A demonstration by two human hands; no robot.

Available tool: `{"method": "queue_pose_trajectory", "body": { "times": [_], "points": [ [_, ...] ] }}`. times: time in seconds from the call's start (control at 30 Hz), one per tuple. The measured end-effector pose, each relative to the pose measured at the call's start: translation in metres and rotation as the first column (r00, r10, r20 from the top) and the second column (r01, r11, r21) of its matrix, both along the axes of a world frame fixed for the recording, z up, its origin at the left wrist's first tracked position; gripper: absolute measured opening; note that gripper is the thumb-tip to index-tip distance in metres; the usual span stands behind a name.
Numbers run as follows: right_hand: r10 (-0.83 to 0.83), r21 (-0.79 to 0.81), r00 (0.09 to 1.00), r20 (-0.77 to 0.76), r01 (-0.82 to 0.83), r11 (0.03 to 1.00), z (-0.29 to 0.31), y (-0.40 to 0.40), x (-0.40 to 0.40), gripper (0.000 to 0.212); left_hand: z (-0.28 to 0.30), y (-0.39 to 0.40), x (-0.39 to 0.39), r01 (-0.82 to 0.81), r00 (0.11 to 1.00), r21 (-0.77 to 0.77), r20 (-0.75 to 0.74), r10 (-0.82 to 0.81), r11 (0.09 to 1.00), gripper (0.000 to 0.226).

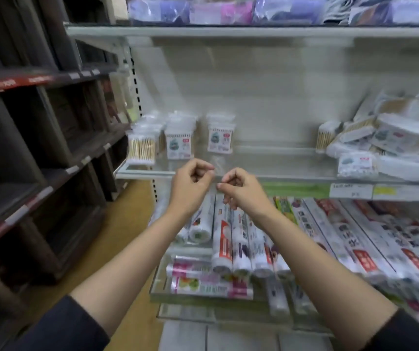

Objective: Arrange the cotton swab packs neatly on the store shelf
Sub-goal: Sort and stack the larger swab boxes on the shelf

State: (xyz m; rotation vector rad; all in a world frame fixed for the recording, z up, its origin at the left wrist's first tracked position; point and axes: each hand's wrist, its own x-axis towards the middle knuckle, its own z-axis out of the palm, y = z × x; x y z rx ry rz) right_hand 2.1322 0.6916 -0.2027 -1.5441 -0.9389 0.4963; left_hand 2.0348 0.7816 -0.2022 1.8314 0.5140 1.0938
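Both forearms reached forward, dark sleeves pushed up. Left hand (pixel 192 182) and right hand (pixel 236 187) hovered close together just in front of the shelf edge (pixel 279 177), fingers curled, fingertips pinched; something thin and clear seemed to sit between them, too blurred to name, so cannot tell what either grip held, if anything.

Below the hands, a lower shelf carried rolls of plastic bags (pixel 231 239) and long boxed wraps (pixel 355 236) lying side by side. Price labels (pixel 351 190) ran along the rail to the right.

Cotton swab packs on the glass middle shelf: at left, three upright packs in clear bags, one showing wooden sticks (pixel 141 149), two with white printed labels (pixel 179 145) (pixel 220 139), spaced apart in a rough row. At far right, a messy heap of packs (pixel 385 140), tilted and piled on each other, some flat, some leaning.

The shelf's middle stretch showed a pale back panel (pixel 254 92). Top shelf held purple and pink wrapped goods (pixel 228 11). Dark wooden shelving (pixel 25 135) stood left, over a tan floor (pixel 127 224).
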Motion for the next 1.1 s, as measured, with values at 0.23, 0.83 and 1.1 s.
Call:
{"method": "queue_pose_trajectory", "body": {
  "times": [0.23, 0.83, 1.1],
  "points": [
    [0.055, -0.098, 0.996, -0.070, -0.061, 0.993, -0.036, -0.028, -0.063, 0.021, -0.037, -0.033, -0.064, -0.016, 0.992, -0.122, -0.128, 0.000, 0.992, 0.009],
    [0.046, -0.388, 0.947, -0.319, -0.175, 0.905, -0.286, -0.019, -0.152, 0.018, -0.296, -0.036, -0.152, -0.173, 0.910, -0.457, -0.413, -0.036, 0.873, 0.021],
    [-0.049, -0.533, 0.904, -0.424, -0.205, 0.821, -0.589, -0.035, -0.178, 0.016, -0.594, -0.057, -0.174, -0.288, 0.840, -0.618, -0.529, -0.117, 0.731, 0.019]
  ]
}}
